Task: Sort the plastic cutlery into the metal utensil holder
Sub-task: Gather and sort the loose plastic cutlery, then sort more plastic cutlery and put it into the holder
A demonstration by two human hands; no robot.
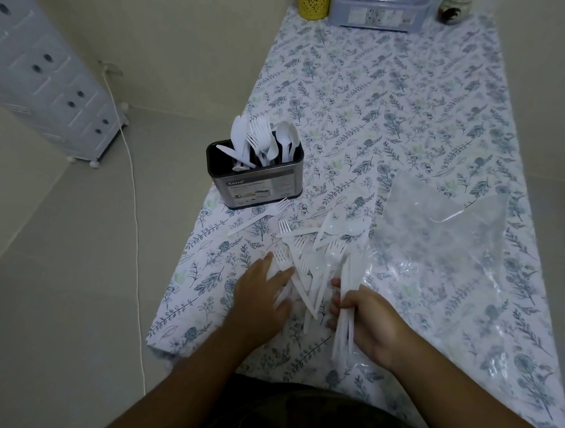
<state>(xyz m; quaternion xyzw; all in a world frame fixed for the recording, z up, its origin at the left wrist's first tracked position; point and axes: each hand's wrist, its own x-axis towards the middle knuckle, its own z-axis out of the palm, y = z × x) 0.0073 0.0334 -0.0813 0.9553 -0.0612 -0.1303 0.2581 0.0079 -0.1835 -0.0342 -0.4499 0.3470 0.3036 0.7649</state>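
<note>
One metal utensil holder (260,180) stands near the table's left edge on the floral cloth (376,104), already bristling with white plastic pieces — knives, forks and spoons upright, too crowded to count exactly. One fork (258,217) lies alone just in front of it. Nearer the person, a loose pile of cutlery (312,250) sprawls, at least five fork heads showing, all thin, white and glossy. The left hand (264,297) lies flat, fingers spread over the pile's edge, gripping nothing. The right hand (364,321) curls tight round a bundle of handles (344,326) — count unclear. One clear plastic bag (442,240) lies to the right.
</note>
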